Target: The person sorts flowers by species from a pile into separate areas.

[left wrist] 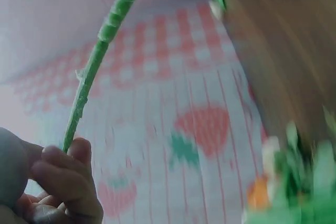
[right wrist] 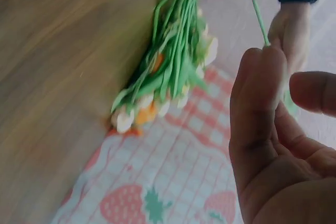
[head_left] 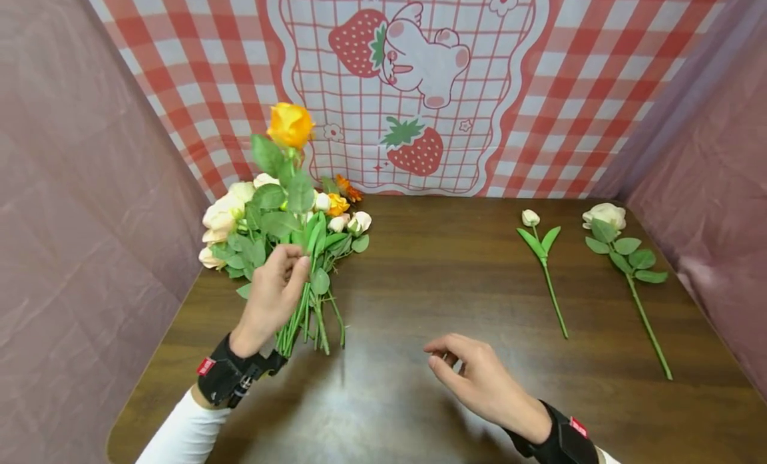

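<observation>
My left hand [head_left: 272,294] pinches the green stem [left wrist: 89,82] of a yellow-orange rose [head_left: 290,126]. The bloom stands upright above the hand, its leaves just below it. Behind and under that hand lies a heap of cut flowers, among them pale roses [head_left: 224,214], with their stems [head_left: 323,327] pointing toward me. Over the middle of the table hovers my right hand [head_left: 482,381], holding nothing, its fingers loosely bent and the thumb apart from them in the right wrist view.
On the right side of the brown table [head_left: 413,271] lie a white tulip [head_left: 530,218] and, farther right, a white rose [head_left: 604,216] with a long stem. A red-and-white checked cloth [head_left: 575,98] with strawberries hangs at the back. Pinkish drapes [head_left: 78,204] flank both sides.
</observation>
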A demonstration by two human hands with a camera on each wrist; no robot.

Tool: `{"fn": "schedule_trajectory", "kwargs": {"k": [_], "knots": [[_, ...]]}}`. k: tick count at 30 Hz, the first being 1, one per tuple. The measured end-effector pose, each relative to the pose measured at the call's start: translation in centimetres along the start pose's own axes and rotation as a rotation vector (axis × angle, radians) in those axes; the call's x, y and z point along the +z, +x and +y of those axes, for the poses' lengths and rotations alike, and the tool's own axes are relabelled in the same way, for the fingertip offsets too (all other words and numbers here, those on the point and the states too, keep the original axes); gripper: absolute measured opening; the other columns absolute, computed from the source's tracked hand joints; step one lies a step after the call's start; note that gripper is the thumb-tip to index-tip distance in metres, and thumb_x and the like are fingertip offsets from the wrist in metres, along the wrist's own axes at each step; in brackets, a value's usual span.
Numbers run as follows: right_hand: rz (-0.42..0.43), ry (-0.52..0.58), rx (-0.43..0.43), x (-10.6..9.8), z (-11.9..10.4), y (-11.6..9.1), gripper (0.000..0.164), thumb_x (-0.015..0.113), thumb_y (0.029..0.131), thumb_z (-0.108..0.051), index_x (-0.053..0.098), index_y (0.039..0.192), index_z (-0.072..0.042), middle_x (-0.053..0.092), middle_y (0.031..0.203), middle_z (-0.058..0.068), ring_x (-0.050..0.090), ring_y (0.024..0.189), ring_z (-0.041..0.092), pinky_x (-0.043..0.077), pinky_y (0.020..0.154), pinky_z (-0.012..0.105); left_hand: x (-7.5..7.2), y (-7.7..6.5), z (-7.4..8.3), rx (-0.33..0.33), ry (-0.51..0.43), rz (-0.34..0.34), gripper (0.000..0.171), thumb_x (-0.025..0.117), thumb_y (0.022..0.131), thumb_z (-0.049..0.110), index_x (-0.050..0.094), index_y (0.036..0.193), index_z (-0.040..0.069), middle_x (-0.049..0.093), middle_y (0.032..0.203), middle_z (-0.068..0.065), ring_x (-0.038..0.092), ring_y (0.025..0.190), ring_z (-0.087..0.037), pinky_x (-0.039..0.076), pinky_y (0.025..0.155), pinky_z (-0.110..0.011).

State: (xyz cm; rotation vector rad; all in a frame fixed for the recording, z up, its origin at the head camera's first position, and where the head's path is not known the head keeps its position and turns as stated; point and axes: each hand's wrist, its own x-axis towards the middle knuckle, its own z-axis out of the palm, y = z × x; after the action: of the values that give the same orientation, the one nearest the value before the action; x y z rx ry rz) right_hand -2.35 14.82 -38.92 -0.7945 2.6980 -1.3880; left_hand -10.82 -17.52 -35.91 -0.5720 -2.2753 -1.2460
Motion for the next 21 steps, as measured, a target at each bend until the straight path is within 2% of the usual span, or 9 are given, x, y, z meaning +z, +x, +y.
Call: {"fn": "schedule_trajectory", "kwargs": {"k": [3, 6, 10, 15, 19, 21], "knots": [[-0.077, 0.057, 0.012, 0.7, -0.3, 0.8, 0.02, 0.058, 0.101, -0.019, 0.066, 0.118, -0.011, 0.065, 0.097, -0.006, 0.058, 0.083, 0.002, 0.049, 0.062, 0.022, 1.9, -0.3, 1.4, -0.011, -0.142, -0.107, 0.008, 0.053, 0.098, -0.004, 0.055, 0.106, -0.006, 0.061, 0.071, -0.007, 0.046, 0.051, -0.003, 0.039, 0.041, -0.021], [-0.127, 0.103, 0.025, 1.4, -0.3, 1.6, 0.028, 0.055, 0.103, -0.025, 0.063, 0.125, -0.009, 0.067, 0.101, -0.002, 0.06, 0.086, 0.004, 0.051, 0.066, 0.024, 3.8, -0.7, 2.4, -0.057, -0.254, -0.217, 0.009, 0.051, 0.1, -0.003, 0.054, 0.109, -0.005, 0.062, 0.072, -0.009, 0.053, 0.052, -0.01, 0.046, 0.041, -0.025], [-0.143, 0.188, 0.049, 2.1, 0.0, 2.6, 0.034, 0.055, 0.103, -0.025, 0.058, 0.13, -0.005, 0.069, 0.102, 0.005, 0.065, 0.087, 0.009, 0.054, 0.07, 0.028, 5.9, -1.0, 3.3, -0.108, -0.327, -0.323, 0.01, 0.05, 0.101, 0.0, 0.052, 0.111, -0.003, 0.065, 0.077, -0.011, 0.059, 0.055, -0.021, 0.052, 0.046, -0.03], [-0.143, 0.34, 0.109, 2.6, 0.5, 3.3, 0.035, 0.058, 0.101, -0.018, 0.056, 0.13, 0.002, 0.07, 0.1, 0.017, 0.07, 0.085, 0.023, 0.058, 0.069, 0.037, 7.8, -1.0, 3.6, -0.117, -0.392, -0.387, 0.011, 0.048, 0.103, 0.001, 0.051, 0.113, -0.003, 0.066, 0.081, -0.016, 0.063, 0.06, -0.023, 0.056, 0.054, -0.03], [-0.14, 0.385, 0.115, 2.9, 0.7, 3.4, 0.027, 0.062, 0.099, -0.014, 0.06, 0.121, 0.001, 0.07, 0.095, 0.018, 0.069, 0.08, 0.022, 0.058, 0.064, 0.04, 8.6, -1.2, 3.6, -0.135, -0.444, -0.409, 0.011, 0.048, 0.102, -0.001, 0.05, 0.112, -0.003, 0.066, 0.082, -0.019, 0.063, 0.061, -0.019, 0.057, 0.056, -0.029], [-0.136, 0.394, 0.115, 3.1, 0.7, 3.3, 0.022, 0.063, 0.097, -0.012, 0.062, 0.115, 0.0, 0.069, 0.092, 0.02, 0.068, 0.077, 0.02, 0.058, 0.061, 0.037, 8.9, -1.4, 3.7, -0.142, -0.467, -0.414, 0.01, 0.048, 0.102, -0.001, 0.05, 0.112, -0.003, 0.066, 0.082, -0.017, 0.063, 0.061, -0.019, 0.057, 0.056, -0.03]]}}
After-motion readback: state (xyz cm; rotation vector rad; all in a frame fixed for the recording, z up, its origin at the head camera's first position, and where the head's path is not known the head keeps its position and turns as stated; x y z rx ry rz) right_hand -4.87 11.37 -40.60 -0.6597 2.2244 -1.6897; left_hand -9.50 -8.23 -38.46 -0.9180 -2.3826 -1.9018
